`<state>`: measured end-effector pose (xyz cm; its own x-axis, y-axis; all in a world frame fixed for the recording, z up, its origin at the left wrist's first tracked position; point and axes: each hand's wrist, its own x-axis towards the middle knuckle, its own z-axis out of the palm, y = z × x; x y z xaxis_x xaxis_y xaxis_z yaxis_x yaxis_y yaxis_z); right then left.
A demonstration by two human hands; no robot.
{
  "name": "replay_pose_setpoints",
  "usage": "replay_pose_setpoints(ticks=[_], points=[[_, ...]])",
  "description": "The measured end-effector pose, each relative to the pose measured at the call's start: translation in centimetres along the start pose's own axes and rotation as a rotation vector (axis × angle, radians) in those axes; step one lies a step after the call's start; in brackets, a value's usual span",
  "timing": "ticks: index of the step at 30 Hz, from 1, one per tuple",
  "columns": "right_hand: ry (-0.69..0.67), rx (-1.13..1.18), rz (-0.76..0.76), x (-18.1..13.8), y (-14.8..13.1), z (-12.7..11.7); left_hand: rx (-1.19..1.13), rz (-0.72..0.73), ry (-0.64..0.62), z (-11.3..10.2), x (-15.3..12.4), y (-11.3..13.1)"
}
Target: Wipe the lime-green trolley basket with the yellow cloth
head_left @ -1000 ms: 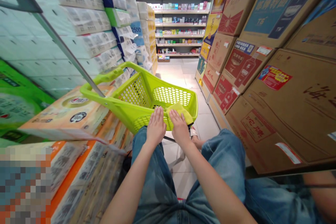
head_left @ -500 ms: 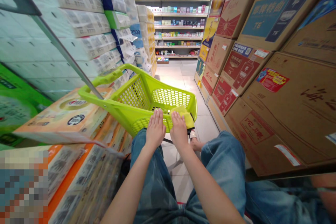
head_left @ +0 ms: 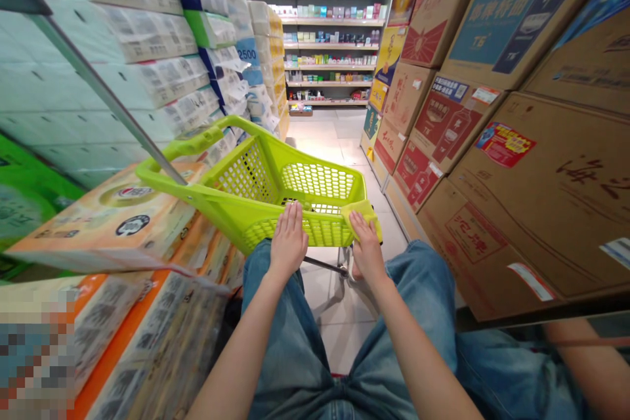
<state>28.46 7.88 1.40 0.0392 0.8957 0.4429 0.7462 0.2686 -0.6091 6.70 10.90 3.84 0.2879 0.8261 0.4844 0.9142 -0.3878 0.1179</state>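
Observation:
A lime-green plastic shopping basket (head_left: 275, 177) on wheels stands in a store aisle right in front of my knees. My left hand (head_left: 288, 243) lies flat on its near wall, fingers stretched out together. My right hand (head_left: 365, 246) presses a yellow cloth (head_left: 361, 213) against the basket's near right corner, fingers curled on the cloth. The basket's long handle (head_left: 191, 144) sticks out to the left. I wear blue jeans.
Stacked tissue packs (head_left: 147, 33) and orange-labelled packs (head_left: 118, 223) wall the left side. Brown cardboard cartons (head_left: 516, 144) are stacked along the right. A tiled aisle (head_left: 339, 134) runs ahead to shelves of goods (head_left: 335, 46). A grey metal bar (head_left: 98, 88) slants across the left.
My right hand has slid the yellow cloth rightward along the basket's near rim to its right corner. My left hand has stayed in place on the near wall.

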Motion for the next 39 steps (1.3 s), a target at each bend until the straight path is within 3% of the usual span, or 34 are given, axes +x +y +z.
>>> replay_pose_setpoints(ticks=[3,6,11,14,19,24,27,30,35,39], points=[[0.058,-0.012,0.074,-0.2,0.1,0.0,-0.010,0.005,0.012,0.1,0.0,0.0],[0.051,-0.085,0.102,0.7,-2.9,1.2,-0.017,0.007,0.019,0.2,0.0,0.0],[-0.130,-0.097,-0.029,3.4,-9.2,4.4,-0.025,0.006,0.003,-0.1,0.0,0.0],[-0.154,-0.073,-0.084,3.9,-10.4,4.9,-0.027,0.007,-0.009,-0.2,0.0,-0.1],[-0.140,-0.063,-0.139,2.1,-6.3,2.4,-0.001,0.002,-0.008,0.1,0.0,-0.1],[0.011,-0.031,0.015,-0.2,-0.1,-0.1,-0.005,0.006,0.006,0.2,0.0,-0.1],[0.052,-0.037,0.106,-0.3,0.5,-0.2,-0.010,0.006,0.015,0.1,0.0,0.0],[0.032,-0.100,0.124,0.7,-2.3,0.9,-0.007,0.005,0.016,0.1,0.1,0.1],[-0.121,-0.115,-0.032,3.6,-9.2,4.3,-0.013,0.014,0.012,0.1,0.0,-0.1],[-0.141,-0.088,-0.116,4.3,-10.6,5.2,-0.019,0.022,0.005,-0.1,-0.1,-0.2]])
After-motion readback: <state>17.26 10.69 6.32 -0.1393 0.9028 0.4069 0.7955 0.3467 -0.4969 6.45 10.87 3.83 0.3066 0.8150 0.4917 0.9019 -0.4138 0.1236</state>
